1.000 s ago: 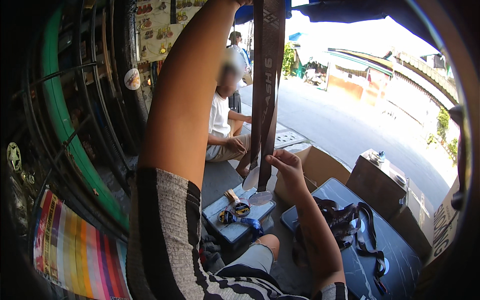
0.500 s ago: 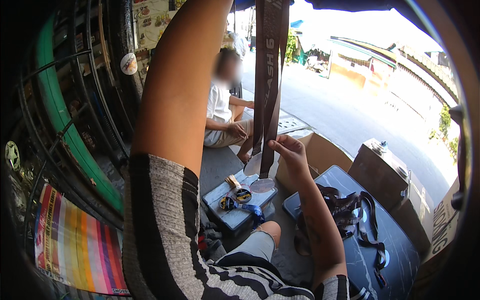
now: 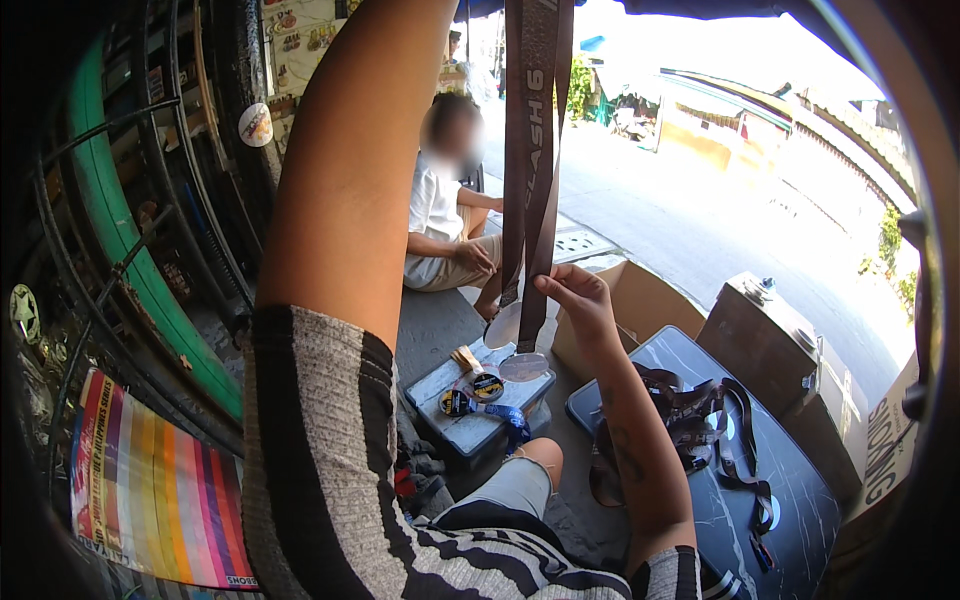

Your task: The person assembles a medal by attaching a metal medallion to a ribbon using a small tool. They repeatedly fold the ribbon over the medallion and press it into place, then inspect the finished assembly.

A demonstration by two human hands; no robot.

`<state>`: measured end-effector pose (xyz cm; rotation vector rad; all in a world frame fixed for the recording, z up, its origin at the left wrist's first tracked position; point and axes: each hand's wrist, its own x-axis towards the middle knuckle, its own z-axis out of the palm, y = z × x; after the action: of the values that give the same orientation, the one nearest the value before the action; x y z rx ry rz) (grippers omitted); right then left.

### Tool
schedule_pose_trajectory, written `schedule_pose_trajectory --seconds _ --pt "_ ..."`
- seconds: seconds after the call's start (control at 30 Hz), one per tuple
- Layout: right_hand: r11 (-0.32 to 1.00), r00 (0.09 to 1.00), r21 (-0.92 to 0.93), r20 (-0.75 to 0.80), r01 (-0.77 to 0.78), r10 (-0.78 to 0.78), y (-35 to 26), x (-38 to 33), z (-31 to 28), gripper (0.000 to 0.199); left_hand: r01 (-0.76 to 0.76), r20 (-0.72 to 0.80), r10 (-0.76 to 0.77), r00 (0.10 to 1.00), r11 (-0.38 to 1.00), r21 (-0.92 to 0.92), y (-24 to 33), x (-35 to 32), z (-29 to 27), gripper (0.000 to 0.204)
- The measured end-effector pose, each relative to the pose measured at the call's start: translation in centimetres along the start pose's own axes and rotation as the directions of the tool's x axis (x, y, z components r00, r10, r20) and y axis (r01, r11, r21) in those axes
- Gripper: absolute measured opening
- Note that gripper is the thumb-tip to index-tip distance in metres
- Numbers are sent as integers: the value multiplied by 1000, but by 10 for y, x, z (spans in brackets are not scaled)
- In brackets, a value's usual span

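Note:
My left arm (image 3: 350,170) reaches up past the top edge, so its hand is out of sight. Dark brown printed medal ribbons (image 3: 530,120) hang down from the top of the picture. With thumb and fingers, my right hand (image 3: 575,293) pinches the edge of one ribbon near its lower end. Round, pale, see-through-looking medals (image 3: 524,367) dangle from the ribbon ends, just below and left of that hand. Beneath them, two round black-and-yellow medals (image 3: 486,387) lie on a grey box lid (image 3: 440,385), beside a blue ribbon (image 3: 517,430).
More dark ribbons (image 3: 735,410) with medals lie heaped on a dark marbled table (image 3: 780,510) at right. Behind stands an open cardboard box (image 3: 640,300) near a brown metal container (image 3: 760,330). Another person (image 3: 435,210) sits ahead. Metal bars (image 3: 180,150) and a striped colour chart (image 3: 160,480) are at left.
The hanging ribbons and medals have shifted slightly left in the picture, with my left arm. My right hand keeps its pinch on the ribbon.

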<state>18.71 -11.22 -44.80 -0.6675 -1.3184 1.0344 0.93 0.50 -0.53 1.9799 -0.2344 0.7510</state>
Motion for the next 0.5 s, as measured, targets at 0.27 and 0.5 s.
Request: schedule_pose_trajectory --seconds 0.27,0.5 --pt "973 984 -183 83 -138 155 46 -37 7 85 20 -46 -20 999 1000 -18 2 3 -3 52" --pt "923 988 -353 -53 -153 143 73 -81 8 112 21 -74 -22 997 1000 -4 6 -3 -6 54"
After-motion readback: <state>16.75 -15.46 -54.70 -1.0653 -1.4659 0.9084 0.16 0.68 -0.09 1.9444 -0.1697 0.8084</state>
